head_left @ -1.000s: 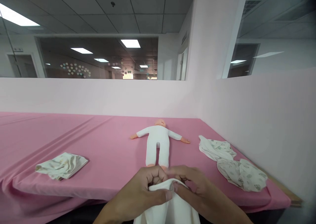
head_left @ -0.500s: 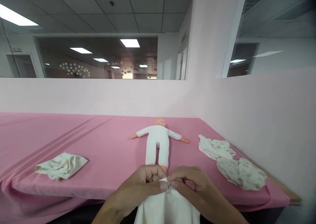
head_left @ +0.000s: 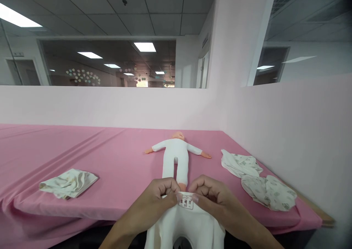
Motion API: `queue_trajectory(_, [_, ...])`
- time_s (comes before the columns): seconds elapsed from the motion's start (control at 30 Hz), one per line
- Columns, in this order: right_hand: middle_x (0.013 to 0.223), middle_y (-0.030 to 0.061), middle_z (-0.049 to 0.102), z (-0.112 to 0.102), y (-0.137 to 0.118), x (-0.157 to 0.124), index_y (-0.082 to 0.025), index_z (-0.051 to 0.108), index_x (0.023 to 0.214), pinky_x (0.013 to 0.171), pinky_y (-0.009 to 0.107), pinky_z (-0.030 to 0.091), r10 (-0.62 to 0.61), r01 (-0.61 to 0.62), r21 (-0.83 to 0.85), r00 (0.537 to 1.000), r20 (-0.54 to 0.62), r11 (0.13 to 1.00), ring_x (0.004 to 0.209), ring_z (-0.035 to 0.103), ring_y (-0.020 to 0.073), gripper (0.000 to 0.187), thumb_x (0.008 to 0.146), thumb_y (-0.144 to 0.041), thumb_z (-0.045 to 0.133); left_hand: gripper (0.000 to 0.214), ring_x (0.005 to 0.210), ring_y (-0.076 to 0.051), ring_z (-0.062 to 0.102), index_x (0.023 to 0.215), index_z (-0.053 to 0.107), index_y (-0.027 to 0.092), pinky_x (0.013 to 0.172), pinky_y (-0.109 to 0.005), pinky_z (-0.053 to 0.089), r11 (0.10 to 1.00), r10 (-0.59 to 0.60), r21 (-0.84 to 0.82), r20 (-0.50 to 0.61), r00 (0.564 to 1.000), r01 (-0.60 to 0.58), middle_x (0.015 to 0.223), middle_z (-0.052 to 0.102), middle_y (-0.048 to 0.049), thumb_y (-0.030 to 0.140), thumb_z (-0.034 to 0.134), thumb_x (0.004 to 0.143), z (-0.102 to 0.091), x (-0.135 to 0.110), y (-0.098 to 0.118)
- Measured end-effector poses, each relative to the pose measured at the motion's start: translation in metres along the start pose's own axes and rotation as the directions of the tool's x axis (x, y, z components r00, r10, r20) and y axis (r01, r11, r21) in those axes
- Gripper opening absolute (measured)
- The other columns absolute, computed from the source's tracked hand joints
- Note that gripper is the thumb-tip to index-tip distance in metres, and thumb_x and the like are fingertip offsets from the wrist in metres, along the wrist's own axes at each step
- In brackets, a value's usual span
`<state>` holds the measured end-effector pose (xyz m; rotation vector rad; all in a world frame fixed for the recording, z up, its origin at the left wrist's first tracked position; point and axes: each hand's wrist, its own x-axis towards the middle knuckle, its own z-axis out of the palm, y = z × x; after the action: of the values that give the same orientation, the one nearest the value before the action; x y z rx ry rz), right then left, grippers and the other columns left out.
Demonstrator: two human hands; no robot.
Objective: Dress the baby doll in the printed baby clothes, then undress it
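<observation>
A pair of white baby pants (head_left: 189,221) hangs at the table's front edge, its two legs running down past the bottom of the view. My left hand (head_left: 159,199) pinches the waistband left of centre between thumb and fingers. On the other side of the band, my right hand (head_left: 213,199) grips it the same way. Between my thumbs shows a white label (head_left: 186,201) printed with dark characters. Just beyond my hands a baby doll (head_left: 176,155) in a white suit lies on its back, arms spread and feet towards me. My hands partly hide its feet.
A pink sheet (head_left: 115,175) covers the table. One folded pale cloth (head_left: 68,183) lies at the left; crumpled patterned clothes (head_left: 268,190) lie near the right edge. White walls (head_left: 110,106) with windows stand behind and at the right.
The pants' waistband has been turned: a small tie or cord showed between my thumbs before, and now the printed label does. My hands have moved slightly apart and up.
</observation>
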<state>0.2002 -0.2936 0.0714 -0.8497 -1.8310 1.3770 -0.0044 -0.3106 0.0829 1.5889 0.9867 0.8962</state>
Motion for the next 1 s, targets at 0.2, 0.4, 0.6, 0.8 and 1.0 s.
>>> queue_trajectory(0.2, [0.071,-0.0036,0.051,-0.007,-0.002,-0.003,-0.02,0.058,0.089,0.047,0.021,0.029,0.048,-0.051,-0.087,0.998,-0.034,0.995,0.055,0.041,0.0081,0.02,0.087,-0.039,0.052,0.032,0.059,-0.008,0.032,0.07,0.052,0.015,0.056,-0.02,0.026,0.997,-0.002,0.083,-0.073,0.997,0.008,0.064,0.043,0.006,0.044,0.064,0.081,-0.018,-0.007,0.002])
queue_trajectory(0.4, [0.076,0.0001,0.061,-0.013,0.008,0.001,-0.022,0.06,0.086,0.061,0.026,0.038,-0.05,-0.027,-0.456,0.986,-0.156,0.889,0.07,0.052,0.0147,0.016,0.088,-0.025,0.044,0.035,0.056,-0.007,0.034,0.073,0.052,0.016,0.053,-0.02,0.027,0.992,-0.082,0.085,-0.155,0.985,0.096,0.063,0.043,0.0064,0.047,0.066,0.078,-0.037,-0.016,0.005])
queue_trajectory(0.6, [0.079,0.001,0.06,-0.002,0.018,0.003,-0.02,0.056,0.082,0.066,0.027,0.042,-0.121,0.057,-0.405,0.984,-0.134,0.913,0.073,0.054,0.0151,0.017,0.09,-0.03,0.045,0.036,0.059,-0.008,0.035,0.071,0.053,0.015,0.056,-0.021,0.028,0.992,-0.046,0.11,-0.131,0.99,0.06,0.064,0.046,0.0051,0.048,0.063,0.079,-0.033,-0.013,0.011])
queue_trajectory(0.8, [0.102,0.0023,0.062,0.028,0.02,0.005,-0.021,0.06,0.097,0.089,0.03,0.042,-0.097,0.08,-0.351,0.995,-0.029,0.933,0.099,0.055,0.0193,0.021,0.077,-0.027,0.065,0.034,0.059,-0.008,0.032,0.068,0.052,0.015,0.056,-0.021,0.026,0.989,0.017,0.148,-0.061,0.998,-0.007,0.063,0.042,0.0054,0.046,0.062,0.08,-0.027,-0.011,0.01])
queue_trajectory(1.0, [0.087,0.0014,0.063,0.048,0.024,0.013,-0.018,0.06,0.086,0.077,0.028,0.045,0.03,-0.028,-0.167,1.0,0.01,0.986,0.086,0.059,0.0168,0.01,0.079,-0.019,0.053,0.04,0.057,-0.007,0.027,0.069,0.05,0.015,0.055,-0.021,0.024,0.995,-0.01,0.094,-0.043,0.999,0.014,0.061,0.037,0.0072,0.051,0.065,0.078,-0.033,-0.018,0.01])
